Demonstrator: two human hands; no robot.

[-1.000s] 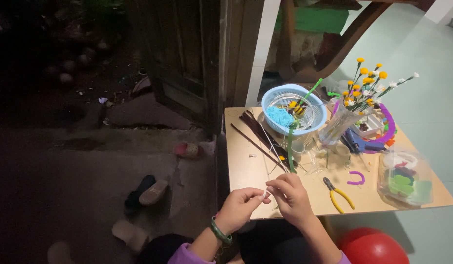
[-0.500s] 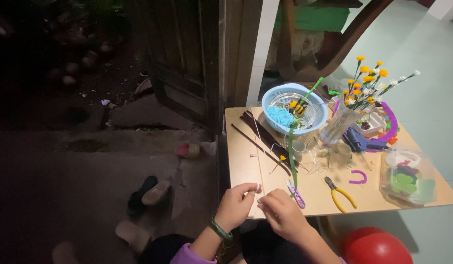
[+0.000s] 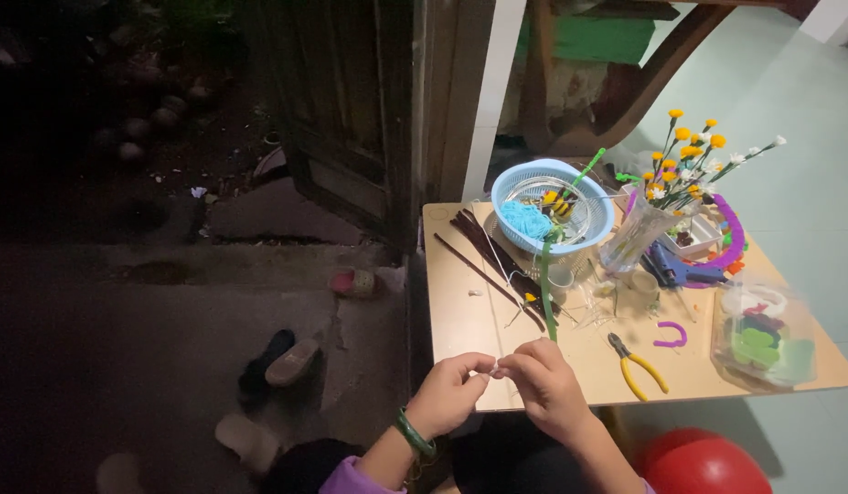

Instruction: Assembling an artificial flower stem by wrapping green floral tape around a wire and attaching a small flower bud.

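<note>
My left hand (image 3: 448, 395) and my right hand (image 3: 544, 386) meet fingertip to fingertip over the near edge of the small wooden table (image 3: 460, 320). Both pinch a thin pale wire between thumb and fingers. A green pipe-cleaner stem (image 3: 547, 288) rises from my right hand toward the blue basket (image 3: 596, 206). A green bangle sits on my left wrist. The small part between the fingertips is too tiny to make out.
Yellow-handled pliers (image 3: 636, 365), a purple curved piece (image 3: 671, 335), dark brown stems (image 3: 488, 254), a vase of yellow and white flowers (image 3: 657, 206), a blue glue gun (image 3: 680, 272) and a clear tub (image 3: 762, 334) lie on the table. A red ball (image 3: 703, 462) and shoes (image 3: 279, 359) are on the floor.
Both hands have come closer together and nearer the table's front edge. The green stem now stands more upright from my right hand.
</note>
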